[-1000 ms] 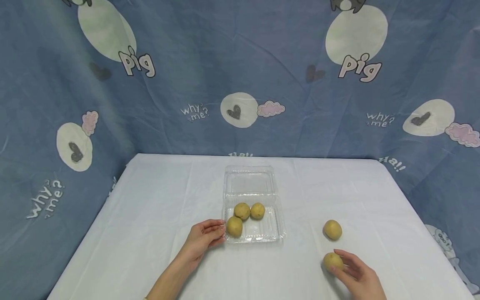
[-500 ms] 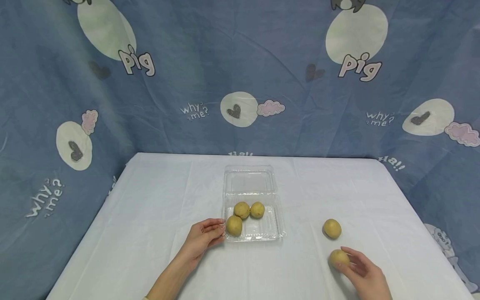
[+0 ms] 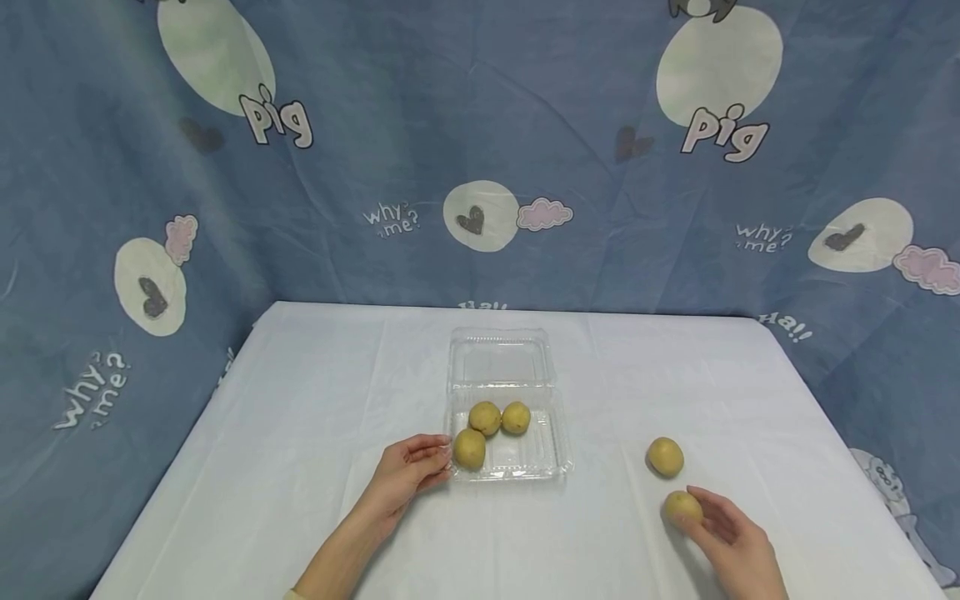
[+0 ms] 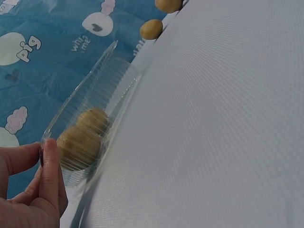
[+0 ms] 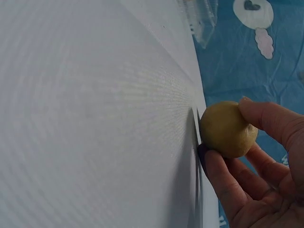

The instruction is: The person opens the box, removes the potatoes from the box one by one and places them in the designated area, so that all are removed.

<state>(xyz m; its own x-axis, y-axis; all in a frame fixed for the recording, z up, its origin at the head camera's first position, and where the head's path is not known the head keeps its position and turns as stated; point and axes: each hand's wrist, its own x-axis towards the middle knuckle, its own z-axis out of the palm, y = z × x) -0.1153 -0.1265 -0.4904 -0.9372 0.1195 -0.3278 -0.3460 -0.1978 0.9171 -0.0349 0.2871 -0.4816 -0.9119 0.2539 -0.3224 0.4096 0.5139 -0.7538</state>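
Note:
A clear plastic clamshell container (image 3: 525, 454) lies with its lid (image 3: 501, 360) folded back. Inside it sit a large round yellow fruit (image 3: 469, 449) at the front left and two more, one round yellow fruit (image 3: 484, 418) behind it and a smaller one (image 3: 516, 417) to the right. My left hand (image 3: 411, 472) pinches the container's left rim between thumb and fingers (image 4: 49, 166). Over at the right, my right hand (image 3: 733, 540) holds another round yellow fruit (image 5: 227, 128), thumb on one side and fingers on the other, close over the cloth.
One more round yellow fruit (image 3: 665, 457) rests on the white tablecloth (image 3: 337, 375) just beyond my right hand. A blue printed curtain (image 3: 360, 167) hangs behind the table and down its sides.
My right hand has carried its fruit a little right and away from me, nearer the loose fruit. The left hand stays on the container's rim.

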